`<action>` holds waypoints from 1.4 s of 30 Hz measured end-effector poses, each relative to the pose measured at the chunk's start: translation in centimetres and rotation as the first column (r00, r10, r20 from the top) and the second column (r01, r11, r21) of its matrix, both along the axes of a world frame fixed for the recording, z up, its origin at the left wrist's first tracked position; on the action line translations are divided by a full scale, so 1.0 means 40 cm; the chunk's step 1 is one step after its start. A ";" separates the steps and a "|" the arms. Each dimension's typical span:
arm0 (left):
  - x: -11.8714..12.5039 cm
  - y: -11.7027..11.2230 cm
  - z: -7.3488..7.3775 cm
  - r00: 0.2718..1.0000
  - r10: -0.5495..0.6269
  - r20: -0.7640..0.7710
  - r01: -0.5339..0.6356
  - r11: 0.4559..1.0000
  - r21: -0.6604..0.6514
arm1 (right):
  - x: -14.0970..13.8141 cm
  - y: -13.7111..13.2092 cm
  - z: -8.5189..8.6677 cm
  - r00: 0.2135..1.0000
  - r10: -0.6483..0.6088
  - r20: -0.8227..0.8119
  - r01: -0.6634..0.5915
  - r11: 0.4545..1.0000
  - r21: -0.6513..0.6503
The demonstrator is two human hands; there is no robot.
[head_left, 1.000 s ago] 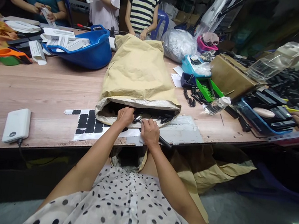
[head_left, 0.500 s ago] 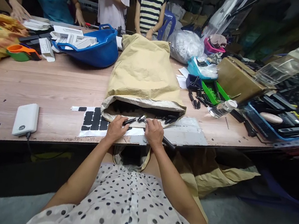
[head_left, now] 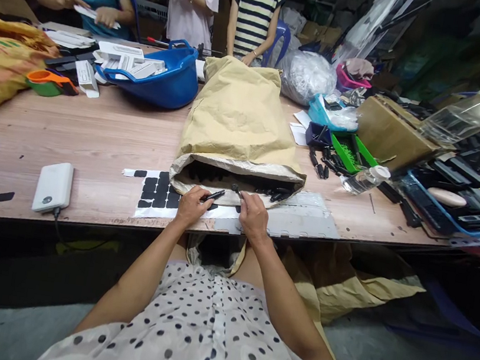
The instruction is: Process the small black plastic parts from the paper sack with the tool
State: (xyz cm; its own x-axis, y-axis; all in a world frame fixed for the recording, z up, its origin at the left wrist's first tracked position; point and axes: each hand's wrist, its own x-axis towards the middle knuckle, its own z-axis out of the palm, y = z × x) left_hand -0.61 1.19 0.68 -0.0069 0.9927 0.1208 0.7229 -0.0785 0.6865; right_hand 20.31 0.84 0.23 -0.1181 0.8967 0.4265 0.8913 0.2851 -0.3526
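Observation:
At the table's front edge, my left hand [head_left: 192, 205] is closed on a short black pen-shaped piece [head_left: 214, 195], its end pointing up to the right. Beside it, my right hand [head_left: 254, 218] pinches a thin stick with a dark rounded tip [head_left: 235, 188]; most of the stick is hidden by the fingers. Both hands rest by the mouth of a tan paper sack [head_left: 239, 120] that lies on its side, opening toward me. Several black pieces [head_left: 278, 194] lie inside its lower lip. A white sheet of black stickers [head_left: 155, 192] lies partly under the sack, left of my left hand.
A white power bank [head_left: 53, 186] with a cable lies left. Behind it stands a blue basin [head_left: 168, 83] of white boxes. To the right are a green tray [head_left: 351, 151], a clear bottle [head_left: 365, 178] and a cardboard box [head_left: 396, 130]. Three people stand or sit across the table [head_left: 108, 131].
The view has shifted slightly. A black handle that stuck out below my right hand no longer shows, and that hand has turned. The person in teal now holds a white strip in both hands.

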 end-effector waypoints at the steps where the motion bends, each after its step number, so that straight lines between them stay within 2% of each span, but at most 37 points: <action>1: 0.000 0.000 0.000 1.000 0.001 -0.005 -0.001 1.000 -0.004 | -0.007 -0.005 0.003 0.999 0.025 -0.032 -0.025 1.000 0.001; 6: 0.000 -0.002 0.002 0.999 -0.007 -0.032 0.007 1.000 0.003 | -0.052 -0.026 0.017 0.987 0.116 -0.108 -0.116 0.993 0.005; 15: 0.003 -0.003 0.001 0.999 -0.015 -0.028 0.016 1.000 0.022 | -0.076 -0.030 0.018 0.992 0.117 -0.041 -0.118 0.993 -0.020; 19: 0.002 -0.003 0.003 0.999 -0.033 -0.010 0.033 0.999 0.037 | -0.085 -0.038 0.024 0.985 0.160 -0.058 -0.159 0.987 0.010; 23: 0.001 -0.003 0.004 1.000 -0.026 -0.008 0.026 0.999 0.037 | -0.094 -0.045 0.015 0.982 0.189 -0.013 -0.189 0.981 -0.036; 29: -0.002 0.002 -0.004 1.000 -0.018 0.013 0.018 0.999 0.033 | -0.054 -0.015 0.009 0.997 0.078 0.018 -0.078 0.997 0.000; 34: -0.007 0.003 0.000 1.000 -0.005 0.021 0.005 1.000 0.029 | -0.010 0.016 0.005 0.992 -0.026 0.121 0.024 1.000 0.010; 42: -0.009 -0.001 0.010 1.000 -0.002 -0.002 0.002 1.000 -0.013 | -0.014 0.007 -0.020 0.979 -0.073 0.188 0.065 0.997 0.049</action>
